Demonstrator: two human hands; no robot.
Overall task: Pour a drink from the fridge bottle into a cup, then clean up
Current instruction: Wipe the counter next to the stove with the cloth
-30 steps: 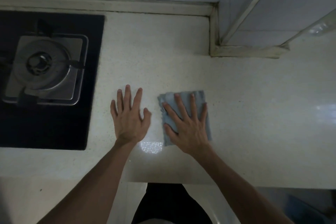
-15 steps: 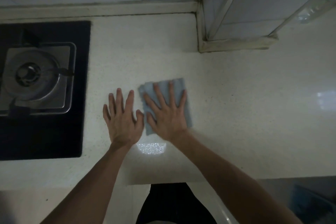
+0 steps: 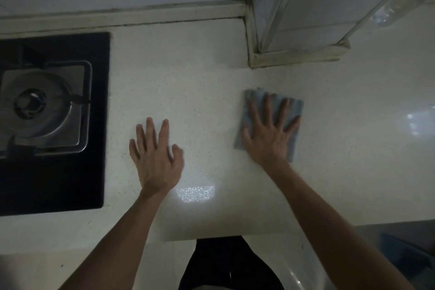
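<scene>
The cloth [image 3: 295, 108] is grey-blue and folded into a rough rectangle. It lies flat on the pale speckled counter [image 3: 188, 77], right of centre, near the foot of the pillar [image 3: 294, 56]. The right hand [image 3: 270, 134] presses on it, fingers straight and spread, covering its middle.

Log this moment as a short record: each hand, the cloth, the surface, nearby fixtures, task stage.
left hand: flat on the countertop, fingers spread, holding nothing
right hand: pressed flat on the cloth, fingers spread
cloth: grey-blue, folded, lying on the countertop right of the left hand, apart from it
gas stove: at far left, nothing on the burner
task stage: clean-up; no cup in view
</scene>
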